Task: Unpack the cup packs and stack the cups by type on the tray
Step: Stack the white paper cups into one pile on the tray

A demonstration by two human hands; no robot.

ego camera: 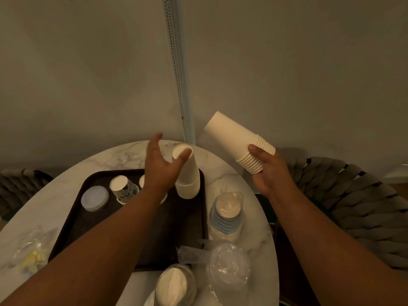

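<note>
A dark brown tray (pixel 92 219) lies on the round marble table. At its far right corner stands an upside-down stack of plain white cups (pixel 188 181). My left hand (pixel 162 164) is spread open over that stack, its thumb touching the top cup's base. My right hand (pixel 268 173) grips a second stack of plain white cups (pixel 237 141) by the rims, tilted in the air right of the tray. A patterned cup stack (pixel 123 188) and a stack of clear lids (pixel 95 198) also sit on the tray.
A wrapped pack of blue-rimmed cups (pixel 227 215) stands right of the tray. Clear plastic cups in wrap (pixel 229 266) and another wrapped white pack (pixel 174 286) lie at the near edge. Crumpled wrapping (pixel 33 252) lies at left. A woven chair (pixel 357 206) is at right.
</note>
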